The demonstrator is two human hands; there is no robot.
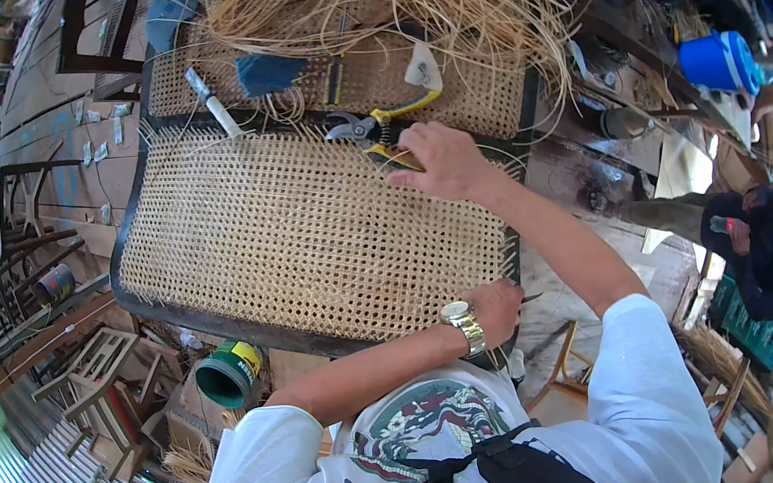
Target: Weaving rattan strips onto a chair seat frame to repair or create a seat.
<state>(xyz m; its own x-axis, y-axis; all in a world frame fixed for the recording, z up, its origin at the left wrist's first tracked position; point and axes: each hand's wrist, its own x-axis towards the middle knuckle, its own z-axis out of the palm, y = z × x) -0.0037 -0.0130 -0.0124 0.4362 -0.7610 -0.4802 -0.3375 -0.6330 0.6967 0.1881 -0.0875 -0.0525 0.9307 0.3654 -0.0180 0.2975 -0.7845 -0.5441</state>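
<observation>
Handling the shears at the cane panel's far edge seems the step: the right hand meets one handle, pinch unclear; the left hand curls by the near right corner, grip hidden. Next calls for a sure hold.

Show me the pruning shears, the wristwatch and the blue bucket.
Pruning shears [376, 126], head view: on the pivot.
Wristwatch [455, 311], head view: on the dial.
Blue bucket [707, 65], head view: on its side wall.
</observation>
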